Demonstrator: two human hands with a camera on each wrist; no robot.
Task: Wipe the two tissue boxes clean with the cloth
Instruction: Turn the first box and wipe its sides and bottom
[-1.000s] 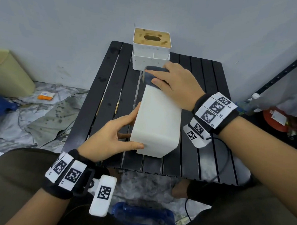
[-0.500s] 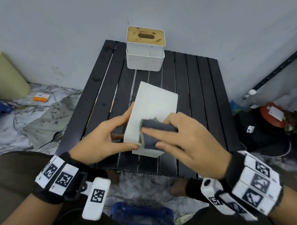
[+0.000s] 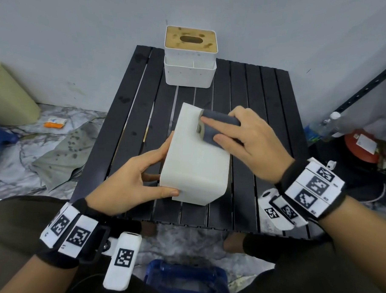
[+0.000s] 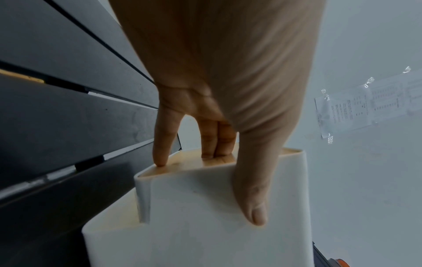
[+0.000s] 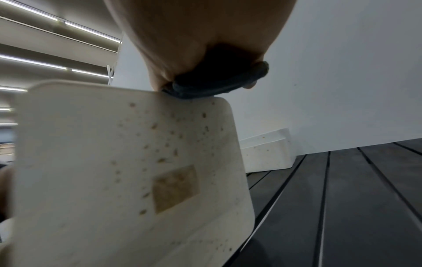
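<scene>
A white tissue box [image 3: 195, 166] lies on its side in the middle of the black slatted table [image 3: 260, 109]. My left hand [image 3: 139, 181] grips its near left end, thumb on the upper face [image 4: 205, 238] and fingers on the wooden lid. My right hand [image 3: 252, 144] holds a folded dark grey cloth [image 3: 217, 127] pressed on the box's far right top edge. In the right wrist view the box's side [image 5: 137, 171] shows brown specks and a square stain below the cloth [image 5: 217, 84]. A second white box with a stained wooden lid [image 3: 190, 57] stands upright at the table's back edge.
A grey wall stands right behind the table. On the floor are a beige bin [image 3: 10, 103] and an orange packet [image 3: 54, 123] at the left, and a bottle [image 3: 323, 127] and a red item [image 3: 362, 145] at the right. A blue object [image 3: 186, 281] lies below the table's near edge.
My right hand drew the cloth from the box's far end to its near end, then slid back to the far end. The left hand kept its hold.
</scene>
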